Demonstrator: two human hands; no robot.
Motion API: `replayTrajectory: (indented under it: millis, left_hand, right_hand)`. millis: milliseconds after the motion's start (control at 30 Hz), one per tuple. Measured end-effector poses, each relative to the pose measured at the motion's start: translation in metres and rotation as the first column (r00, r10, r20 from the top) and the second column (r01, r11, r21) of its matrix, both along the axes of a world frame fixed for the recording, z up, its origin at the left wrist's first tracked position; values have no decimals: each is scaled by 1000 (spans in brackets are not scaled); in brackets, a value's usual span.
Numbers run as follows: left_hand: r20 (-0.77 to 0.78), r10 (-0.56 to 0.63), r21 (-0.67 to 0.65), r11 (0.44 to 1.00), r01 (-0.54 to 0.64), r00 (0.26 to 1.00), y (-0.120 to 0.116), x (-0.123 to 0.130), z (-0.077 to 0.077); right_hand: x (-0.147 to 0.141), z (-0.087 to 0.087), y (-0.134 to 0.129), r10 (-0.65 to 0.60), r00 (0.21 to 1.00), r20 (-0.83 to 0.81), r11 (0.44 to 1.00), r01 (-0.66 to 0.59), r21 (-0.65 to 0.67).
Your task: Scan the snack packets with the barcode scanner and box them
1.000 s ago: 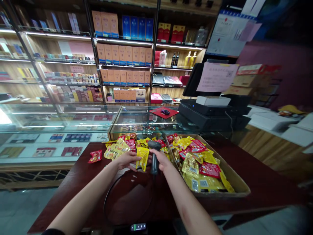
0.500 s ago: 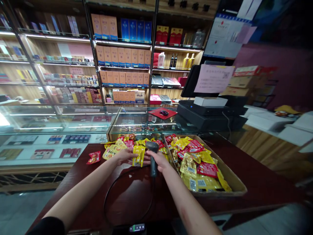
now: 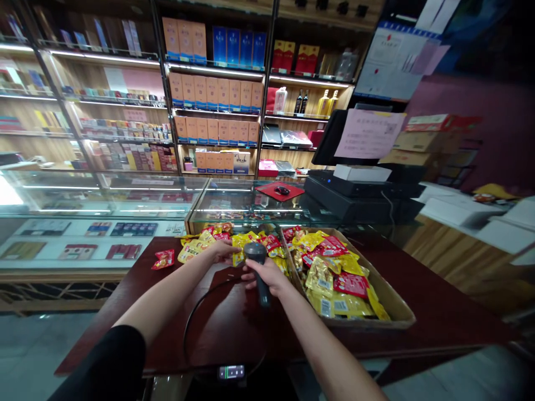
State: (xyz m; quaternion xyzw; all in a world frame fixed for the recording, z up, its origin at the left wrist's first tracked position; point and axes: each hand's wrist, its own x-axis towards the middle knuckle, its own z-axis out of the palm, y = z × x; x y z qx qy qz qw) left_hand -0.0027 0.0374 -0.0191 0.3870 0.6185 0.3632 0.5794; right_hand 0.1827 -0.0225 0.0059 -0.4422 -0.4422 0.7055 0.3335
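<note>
My right hand (image 3: 264,274) is wrapped round the handle of a dark barcode scanner (image 3: 262,287), whose head points away from me. A black cable curves from it over the dark red tabletop. My left hand (image 3: 223,252) is beside the scanner, at the pile of snack packets, with its fingers at a yellow packet (image 3: 239,250); whether they grip it is hard to see. Other yellow and red packets (image 3: 196,247) lie around it. A single red packet (image 3: 163,259) rests farther left. To the right, a cardboard tray (image 3: 399,316) holds several packets.
A glass display counter (image 3: 225,199) stands behind the table, with a mouse on a red mat (image 3: 273,191). A monitor (image 3: 330,136) and black cash drawer (image 3: 351,197) are at the right. Stocked shelves line the back. A small lit device (image 3: 231,372) is at the near edge.
My left hand has moved forward to the pile with the yellow packet that was held up in front of the scanner. The scanner has shifted slightly nearer to me, and the view has moved a little.
</note>
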Motion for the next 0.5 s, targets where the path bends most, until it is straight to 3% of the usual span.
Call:
replayTrajectory:
  millis: [233,500]
  left_hand:
    - [-53,-12,-29,1000,10,999,1,1,-9]
    - [-3,7,-25,1000,-7,1000,-1,-1,-12]
  right_hand:
    - [-6,-19,-34,7,999,48,1000,-7,-15]
    - [-5,-19,-42,17,999,36,1000,-17,-18]
